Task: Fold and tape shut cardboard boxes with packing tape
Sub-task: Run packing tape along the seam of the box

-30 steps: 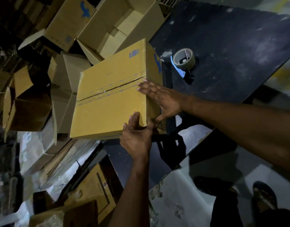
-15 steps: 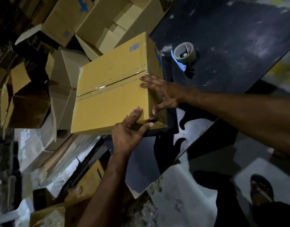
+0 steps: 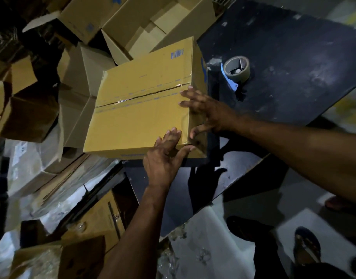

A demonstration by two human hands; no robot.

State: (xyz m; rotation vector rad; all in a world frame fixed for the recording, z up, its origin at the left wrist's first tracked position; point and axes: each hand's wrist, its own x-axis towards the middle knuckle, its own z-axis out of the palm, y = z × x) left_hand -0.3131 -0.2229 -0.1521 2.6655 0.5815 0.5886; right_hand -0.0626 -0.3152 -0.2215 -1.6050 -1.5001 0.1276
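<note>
A closed yellow cardboard box sits at the left edge of the dark table, clear tape running along its centre seam. My left hand presses its near right corner, fingers straight on the top face and thumb on the near side. My right hand lies flat over the right top edge, fingers spread, thumb down on the right side face. A roll of packing tape with a blue dispenser tab stands on the table just right of the box.
Several open and flattened cardboard boxes pile up behind and to the left of the box. Plastic-wrapped bundles lie at the lower left. Sandalled feet stand on the pale floor at the lower right.
The box has shifted a little farther away to the left over the table edge. My left hand slid up onto the near right corner, and my right hand stayed on the right edge.
</note>
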